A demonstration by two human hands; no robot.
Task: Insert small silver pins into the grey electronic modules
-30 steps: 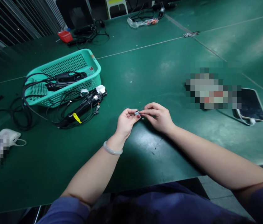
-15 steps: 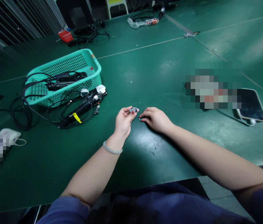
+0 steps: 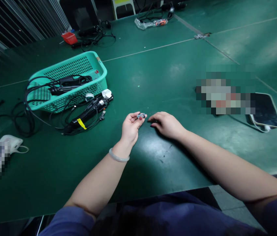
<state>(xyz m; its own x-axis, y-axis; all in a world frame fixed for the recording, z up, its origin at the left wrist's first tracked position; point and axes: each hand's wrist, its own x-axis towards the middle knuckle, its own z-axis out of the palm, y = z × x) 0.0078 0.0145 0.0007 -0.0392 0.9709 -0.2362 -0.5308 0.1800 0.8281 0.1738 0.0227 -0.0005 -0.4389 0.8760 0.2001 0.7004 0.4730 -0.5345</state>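
Pinched between the thumb and fingers of my left hand (image 3: 130, 127) is a small silver-grey and dark part (image 3: 141, 116), too small to name for certain. It is held a little above the table, and a pale bangle circles that wrist. Just to the right, my right hand (image 3: 166, 125) is curled low over the green table (image 3: 153, 170). A gap shows between its thumb and index finger, and I see nothing held in it. The fingertips of the two hands are close but apart.
Left of my hands stands a turquoise basket (image 3: 101, 77) with black corded devices inside. A black handheld device (image 3: 89, 113) with cables and a yellow tag lies before it. A phone (image 3: 266, 109) with a white cable is on the right. A red bin (image 3: 69, 38) sits far back.
A small dark piece with a light spot at my right fingertips no longer shows there. The right thumb and index finger have parted slightly. My left hand keeps its pinch in nearly the same place.
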